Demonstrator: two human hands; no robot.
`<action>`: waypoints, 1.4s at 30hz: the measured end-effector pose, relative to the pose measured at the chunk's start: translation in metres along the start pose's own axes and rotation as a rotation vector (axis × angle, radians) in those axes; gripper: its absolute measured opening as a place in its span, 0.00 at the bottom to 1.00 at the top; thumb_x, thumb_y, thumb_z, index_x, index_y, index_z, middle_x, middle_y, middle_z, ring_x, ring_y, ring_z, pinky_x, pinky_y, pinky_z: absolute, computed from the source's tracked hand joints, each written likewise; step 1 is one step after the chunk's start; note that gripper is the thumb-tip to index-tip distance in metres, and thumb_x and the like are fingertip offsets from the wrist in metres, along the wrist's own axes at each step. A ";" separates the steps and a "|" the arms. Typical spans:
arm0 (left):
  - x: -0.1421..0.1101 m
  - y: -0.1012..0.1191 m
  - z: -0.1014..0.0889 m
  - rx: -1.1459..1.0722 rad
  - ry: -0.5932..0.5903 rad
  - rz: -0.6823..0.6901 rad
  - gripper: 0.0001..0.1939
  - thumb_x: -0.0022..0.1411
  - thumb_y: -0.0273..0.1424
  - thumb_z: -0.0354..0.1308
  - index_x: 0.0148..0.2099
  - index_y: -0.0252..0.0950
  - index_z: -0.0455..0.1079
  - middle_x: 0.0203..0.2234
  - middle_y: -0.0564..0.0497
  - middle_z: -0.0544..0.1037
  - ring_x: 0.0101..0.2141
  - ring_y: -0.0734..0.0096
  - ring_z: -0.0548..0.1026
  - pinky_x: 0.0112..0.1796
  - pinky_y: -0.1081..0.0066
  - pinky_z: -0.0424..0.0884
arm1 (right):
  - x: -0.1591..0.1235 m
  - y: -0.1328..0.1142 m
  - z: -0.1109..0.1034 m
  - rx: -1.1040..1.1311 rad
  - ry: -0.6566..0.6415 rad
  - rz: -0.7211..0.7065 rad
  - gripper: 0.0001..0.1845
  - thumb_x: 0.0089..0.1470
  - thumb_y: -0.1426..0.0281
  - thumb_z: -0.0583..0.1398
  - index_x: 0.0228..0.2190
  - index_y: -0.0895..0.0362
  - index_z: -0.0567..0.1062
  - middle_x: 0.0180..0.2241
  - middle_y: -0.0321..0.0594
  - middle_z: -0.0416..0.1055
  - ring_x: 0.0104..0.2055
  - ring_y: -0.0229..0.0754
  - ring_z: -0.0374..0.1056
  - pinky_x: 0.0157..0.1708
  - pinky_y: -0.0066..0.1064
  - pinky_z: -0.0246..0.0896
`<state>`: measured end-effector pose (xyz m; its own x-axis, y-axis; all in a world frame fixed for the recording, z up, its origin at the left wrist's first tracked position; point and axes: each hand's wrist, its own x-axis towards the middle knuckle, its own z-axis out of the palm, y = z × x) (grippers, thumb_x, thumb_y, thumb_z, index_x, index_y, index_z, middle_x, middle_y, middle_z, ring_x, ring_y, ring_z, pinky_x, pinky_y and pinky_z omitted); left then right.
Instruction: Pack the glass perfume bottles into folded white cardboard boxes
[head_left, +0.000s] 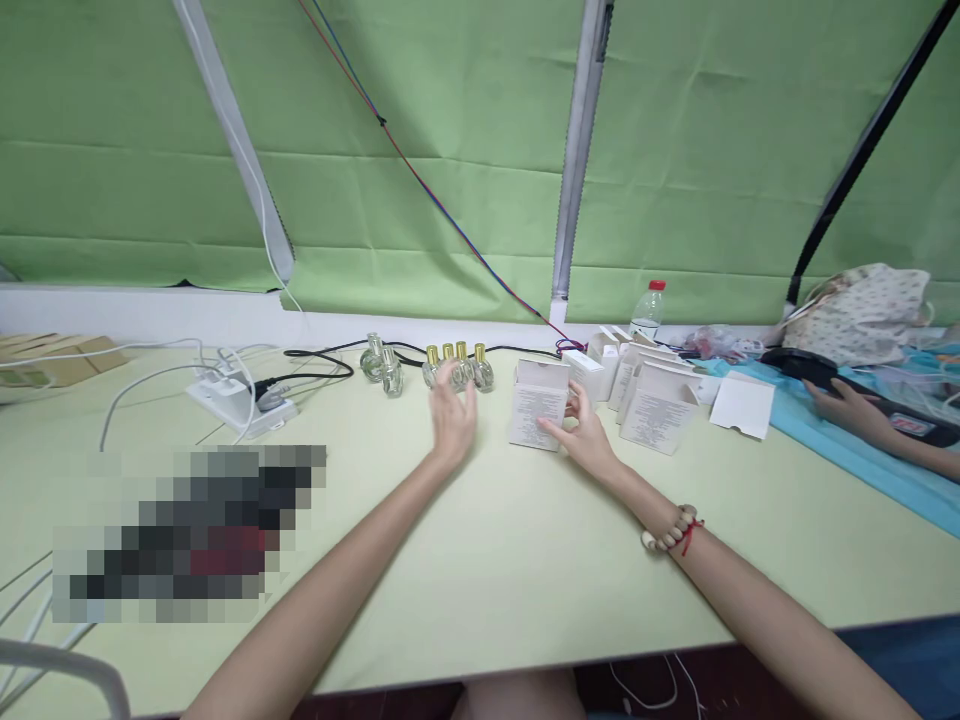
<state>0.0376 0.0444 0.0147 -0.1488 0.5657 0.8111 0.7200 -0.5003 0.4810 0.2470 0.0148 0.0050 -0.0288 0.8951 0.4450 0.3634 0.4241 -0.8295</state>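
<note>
My right hand (589, 440) grips the right side of a white printed box (538, 410), its thumb on the front face and its fingers round the edge. The box stands upright on the table with its top flap raised. My left hand (452, 418) is slightly blurred, its thumb apart from the fingers, with nothing visible in it. Just behind it stand several small glass bottles with gold caps (481, 368), partly covered by its fingertips. Further left are two clear glass bottles (391, 372) without gold caps.
More white boxes (658, 408) stand to the right, beside a white carton piece (742, 404). A water bottle (649, 312) is behind them. A power strip (244, 400) with cables and a blurred-out dark object (202, 540) lie left. Another person's hand (855, 412) rests far right on a dark device.
</note>
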 end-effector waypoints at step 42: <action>0.029 -0.090 -0.044 0.423 -0.114 -0.499 0.13 0.53 0.31 0.53 0.41 0.36 0.71 0.46 0.40 0.65 0.52 0.52 0.62 0.53 0.53 0.55 | -0.002 0.003 0.000 -0.214 -0.043 -0.037 0.33 0.47 0.55 0.59 0.52 0.53 0.55 0.45 0.43 0.69 0.40 0.43 0.68 0.32 0.35 0.66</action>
<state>-0.0615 0.0766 0.0097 -0.4776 0.7403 0.4731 0.7906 0.1273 0.5989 0.2478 0.0142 0.0010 -0.0841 0.8866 0.4549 0.5510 0.4217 -0.7201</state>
